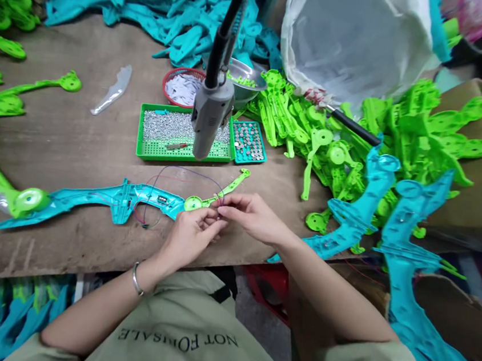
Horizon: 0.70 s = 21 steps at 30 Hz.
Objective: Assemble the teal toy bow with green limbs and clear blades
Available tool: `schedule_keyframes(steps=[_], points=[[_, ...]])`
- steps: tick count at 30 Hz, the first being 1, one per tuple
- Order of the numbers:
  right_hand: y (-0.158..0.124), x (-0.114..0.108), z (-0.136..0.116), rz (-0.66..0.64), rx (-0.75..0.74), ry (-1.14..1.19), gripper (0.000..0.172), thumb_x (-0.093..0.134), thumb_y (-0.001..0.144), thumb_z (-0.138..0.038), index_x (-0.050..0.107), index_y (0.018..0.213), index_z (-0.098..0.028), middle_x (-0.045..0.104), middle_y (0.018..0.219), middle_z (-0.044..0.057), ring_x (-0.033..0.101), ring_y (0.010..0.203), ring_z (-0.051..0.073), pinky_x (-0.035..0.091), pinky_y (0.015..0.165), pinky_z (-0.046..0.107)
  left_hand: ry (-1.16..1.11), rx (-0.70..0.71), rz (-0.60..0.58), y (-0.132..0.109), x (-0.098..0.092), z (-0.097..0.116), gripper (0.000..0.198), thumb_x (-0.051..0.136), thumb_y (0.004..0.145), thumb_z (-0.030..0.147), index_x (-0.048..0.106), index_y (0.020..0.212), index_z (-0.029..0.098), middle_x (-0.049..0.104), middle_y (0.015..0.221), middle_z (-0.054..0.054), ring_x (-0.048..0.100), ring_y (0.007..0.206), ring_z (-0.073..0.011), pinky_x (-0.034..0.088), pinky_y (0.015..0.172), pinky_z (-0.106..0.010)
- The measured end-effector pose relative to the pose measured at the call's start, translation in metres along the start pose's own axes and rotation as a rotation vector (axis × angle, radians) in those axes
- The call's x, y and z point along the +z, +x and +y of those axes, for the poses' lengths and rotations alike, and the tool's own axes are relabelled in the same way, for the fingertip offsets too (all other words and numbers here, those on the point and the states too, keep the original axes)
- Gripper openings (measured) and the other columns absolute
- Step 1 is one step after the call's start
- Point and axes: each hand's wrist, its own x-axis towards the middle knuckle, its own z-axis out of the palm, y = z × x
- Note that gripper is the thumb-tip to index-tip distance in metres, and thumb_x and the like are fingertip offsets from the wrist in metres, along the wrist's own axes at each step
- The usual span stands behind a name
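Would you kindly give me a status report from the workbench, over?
Left hand and right hand together at thin wires, grip unclear. Blue bow-shaped piece lying on table beside left hand. Hanging grey tool partly hides green tray, apart from hands.

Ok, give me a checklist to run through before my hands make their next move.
1. Blue bow-shaped shell on the table, inner side up: ok.
2. Left hand and right hand close together: ok, by the shell's right end.
3. Dark wire tucked inside the shell: not ok, it loops outside.
4. What the fingertips pinch: cannot tell, the fingers hide it.
5. Green lever-shaped piece fastened to the shell: cannot tell.
6. Small metal parts inside the green tray: ok.
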Motion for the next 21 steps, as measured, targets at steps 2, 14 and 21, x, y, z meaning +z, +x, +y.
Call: schedule_keyframes(steps=[2, 14, 21], points=[[0.002, -0.002, -0.001, -0.012, 0.032, 0.045, 0.021, 0.068, 0.081, -0.036, 0.070, 0.083, -0.015, 0.068, 0.078, 0.000, 0.058, 0.070, 0.011, 0.048, 0.070, 0.027, -0.071, -0.034, 0.002, 0.002, 0.001, 0.000, 0.026, 0.073, 0.074, 0.040, 0.070, 0.082, 0.015, 0.069, 0.066, -0.001, 0.067, 0.054, -0.0128, 0.057, 0.053, -0.022], [0.003, 0.006, -0.016, 0.262, -0.253, -0.374, 0.017, 0.074, 0.077, -0.028, 0.068, 0.091, -0.019, 0.065, 0.086, 0.001, 0.053, 0.066, 0.011, 0.044, 0.063, 0.026, 0.113, 0.087, 0.063, 0.004, -0.005, -0.007, 0.018, 0.066, 0.084, 0.038, 0.070, 0.084, 0.020, 0.072, 0.072, -0.002, 0.071, 0.063, -0.0167, 0.059, 0.060, -0.027], [0.007, 0.001, -0.008, 0.251, -0.172, -0.133, 0.021, 0.073, 0.078, -0.037, 0.065, 0.081, -0.018, 0.066, 0.079, 0.001, 0.059, 0.074, 0.014, 0.047, 0.070, 0.029, -0.268, -0.066, 0.051, 0.008, -0.005, 0.002, 0.041, 0.078, 0.072, 0.050, 0.068, 0.088, 0.014, 0.075, 0.076, -0.005, 0.071, 0.062, -0.0157, 0.061, 0.059, -0.028]])
